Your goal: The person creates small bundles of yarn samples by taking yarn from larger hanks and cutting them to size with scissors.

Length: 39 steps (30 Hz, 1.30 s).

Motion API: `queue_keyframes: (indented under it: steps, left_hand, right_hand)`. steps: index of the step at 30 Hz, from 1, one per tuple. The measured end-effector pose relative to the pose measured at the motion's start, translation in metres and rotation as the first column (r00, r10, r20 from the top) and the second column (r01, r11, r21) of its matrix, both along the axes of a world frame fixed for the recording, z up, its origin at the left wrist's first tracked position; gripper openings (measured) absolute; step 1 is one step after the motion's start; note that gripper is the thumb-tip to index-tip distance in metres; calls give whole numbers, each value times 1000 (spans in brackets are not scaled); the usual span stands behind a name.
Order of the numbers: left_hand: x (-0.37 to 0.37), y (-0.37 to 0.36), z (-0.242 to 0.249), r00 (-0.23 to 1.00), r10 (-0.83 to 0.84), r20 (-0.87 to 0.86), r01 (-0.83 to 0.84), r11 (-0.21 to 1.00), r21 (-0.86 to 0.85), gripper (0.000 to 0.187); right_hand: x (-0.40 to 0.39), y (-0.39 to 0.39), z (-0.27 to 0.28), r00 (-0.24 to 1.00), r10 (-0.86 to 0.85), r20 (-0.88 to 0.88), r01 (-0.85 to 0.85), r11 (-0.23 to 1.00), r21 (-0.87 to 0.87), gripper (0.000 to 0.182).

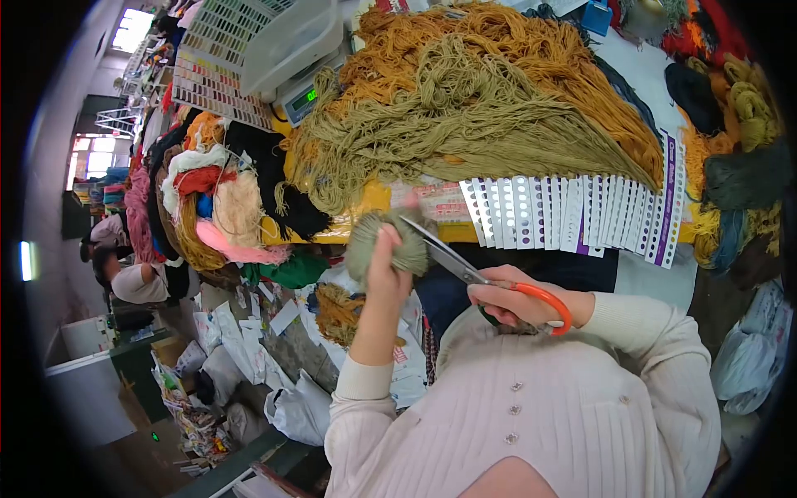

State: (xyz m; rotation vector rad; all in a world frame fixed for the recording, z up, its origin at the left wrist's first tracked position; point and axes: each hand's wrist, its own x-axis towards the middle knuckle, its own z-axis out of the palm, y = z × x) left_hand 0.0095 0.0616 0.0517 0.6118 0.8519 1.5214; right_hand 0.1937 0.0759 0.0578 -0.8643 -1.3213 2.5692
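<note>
A bundle of grey-green yarn (360, 246) is gripped in my left hand (388, 270), over the front edge of the table. My right hand (516, 296) holds scissors (452, 261) with orange handles. Their blades point up and left, with the tips beside the bundle's right side. Behind my hands lies a large heap of olive-green yarn (498, 124), with orange-brown yarn (382, 41) beyond it. Perforated white cards (531, 212) stand in a row along the table's front edge, to the right of the bundle.
A scale (300, 101) with a lit display bears a clear plastic tray (290, 41). Left of it are a colour sample chart (217, 70) and mixed yarn skeins (237, 207). White bags (299, 408) lie on the floor. Another person (137, 278) is at the far left.
</note>
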Motion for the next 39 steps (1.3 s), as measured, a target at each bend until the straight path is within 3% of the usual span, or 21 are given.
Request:
queue_keyframes:
  steps: [2, 3, 4, 6, 10, 13, 14, 15, 18, 20, 22, 23, 26, 29, 32, 33, 36, 39]
  left_hand:
    - [16, -6, -2, 1000, -14, -9, 13, 999, -49, 25]
    - [21, -7, 1, 999, -21, -48, 19, 999, -32, 25]
    - [22, -8, 0, 997, -55, -48, 55, 998, 2, 23]
    - [17, -11, -3, 992, -111, -57, 114, 991, 63, 40]
    - [-5, -8, -3, 999, -13, -31, 14, 999, 45, 38]
    - [7, -12, -7, 995, -71, -70, 74, 997, 38, 37]
    - [16, -10, -1, 990, -80, -117, 85, 996, 40, 26]
    - [26, -9, 5, 982, -88, -164, 96, 994, 41, 27]
    - [6, -9, 7, 986, -138, -95, 138, 990, -8, 27]
    - [-8, -8, 2, 988, -138, -65, 139, 990, 3, 24]
    - [-4, -11, -7, 988, -130, -86, 129, 991, -21, 35]
    - [15, -8, 4, 995, -32, -95, 26, 998, -64, 27]
    - [17, -9, 5, 984, -73, -163, 50, 989, -142, 27]
    - [-2, -9, 8, 990, -128, -53, 126, 991, -34, 26]
    - [-9, -3, 11, 999, 24, 34, -24, 1000, 3, 26]
    - [-6, 0, 21, 988, 51, 146, -47, 998, -32, 28]
    - [-19, 9, 27, 839, -88, 537, 74, 996, 48, 31]
    - [-27, 15, 24, 844, -60, 533, 47, 998, 38, 27]
  right_hand:
    - [0, -1, 1, 1000, -26, 2, 26, 1000, -5, 32]
    - [-6, -3, -7, 994, -75, -77, 81, 994, 76, 32]
    - [-12, -5, -11, 988, -101, -113, 105, 994, 35, 32]
    - [-21, -6, -10, 972, -145, -187, 137, 989, -55, 32]
    - [2, 0, 1, 995, 85, -50, -88, 994, -62, 32]
    - [-6, -1, -4, 994, -33, -100, 30, 999, -30, 33]
    - [-12, -1, -8, 989, -77, -126, 76, 997, -11, 33]
    - [-19, -2, -10, 976, -87, -200, 83, 996, -26, 33]
    - [-12, 4, 5, 991, -15, -136, -6, 989, -151, 33]
    - [-7, 2, 1, 992, 10, -128, -31, 987, -160, 33]
    - [-2, 1, 4, 996, -4, -91, -12, 986, -169, 33]
    - [-6, 0, 3, 994, -28, -109, 12, 990, -139, 33]
    - [-18, 0, -3, 985, -66, -158, 49, 993, -109, 34]
    - [-16, 2, -4, 984, -32, -177, -4, 980, -197, 35]
    - [-2, -3, -1, 989, -7, -147, -31, 966, -255, 35]
    - [0, -6, -1, 990, -10, -142, -27, 966, -257, 35]
    - [10, -7, 1, 981, 53, -187, -109, 946, -305, 36]
    - [25, 1, 15, 953, 151, -261, -210, 953, -218, 44]
